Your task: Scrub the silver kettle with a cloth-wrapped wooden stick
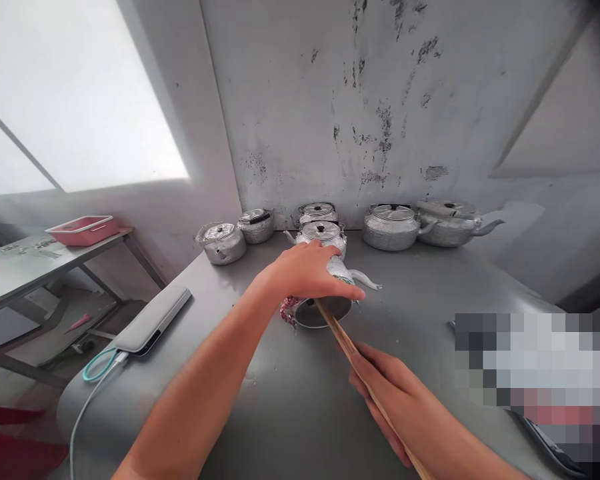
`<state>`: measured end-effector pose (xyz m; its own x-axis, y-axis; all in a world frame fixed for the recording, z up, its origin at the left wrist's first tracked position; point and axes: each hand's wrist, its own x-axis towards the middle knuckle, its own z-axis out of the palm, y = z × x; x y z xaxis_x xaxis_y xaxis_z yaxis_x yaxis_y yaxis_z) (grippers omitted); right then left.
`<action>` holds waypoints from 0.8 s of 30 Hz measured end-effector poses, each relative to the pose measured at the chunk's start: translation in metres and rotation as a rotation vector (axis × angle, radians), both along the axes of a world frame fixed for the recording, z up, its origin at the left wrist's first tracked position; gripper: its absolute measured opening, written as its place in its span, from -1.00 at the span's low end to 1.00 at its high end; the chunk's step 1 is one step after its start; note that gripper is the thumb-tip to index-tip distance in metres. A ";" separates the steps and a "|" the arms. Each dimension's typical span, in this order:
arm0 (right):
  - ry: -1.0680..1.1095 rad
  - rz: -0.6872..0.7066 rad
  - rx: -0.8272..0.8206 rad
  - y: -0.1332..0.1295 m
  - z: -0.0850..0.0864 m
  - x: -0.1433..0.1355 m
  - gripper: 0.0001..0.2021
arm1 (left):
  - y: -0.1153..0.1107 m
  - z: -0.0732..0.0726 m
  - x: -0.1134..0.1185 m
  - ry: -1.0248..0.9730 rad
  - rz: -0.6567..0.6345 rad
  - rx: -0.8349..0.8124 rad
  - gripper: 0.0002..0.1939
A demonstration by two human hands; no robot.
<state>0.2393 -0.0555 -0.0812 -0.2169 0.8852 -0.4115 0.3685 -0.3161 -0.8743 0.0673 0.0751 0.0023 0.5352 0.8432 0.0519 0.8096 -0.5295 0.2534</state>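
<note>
A silver kettle (pixel 343 269) lies tipped on the grey table (pixel 280 400), its round bottom (pixel 337 310) facing me and its spout pointing right. My left hand (pixel 315 270) is spread over the kettle's upper side, thumb reaching right, and rests on it. In my right hand (pixel 385 387) is a long wooden stick (pixel 343 340), fingers wrapped round it. The stick's far tip meets the kettle's round face near its upper edge. Red-and-white wrapping (pixel 289 311) shows at the kettle's left side.
Several silver kettles stand along the wall, including one at the left (pixel 225 244) and one at the right (pixel 391 228). A grey power bank (pixel 155 320) with a cable lies left. A pink basket (pixel 87 231) sits on a side table. A pixelated area covers the right.
</note>
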 end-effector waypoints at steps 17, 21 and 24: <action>-0.001 0.006 -0.005 0.015 0.012 -0.014 -0.60 | 0.006 0.002 -0.002 -0.025 0.019 -0.039 -0.04; 0.017 -0.006 -0.026 0.018 0.020 -0.019 -0.62 | 0.006 0.003 -0.005 -0.039 0.006 -0.045 -0.04; 0.005 -0.009 -0.020 0.020 0.018 -0.020 -0.60 | 0.008 0.002 -0.007 -0.056 0.011 -0.048 -0.03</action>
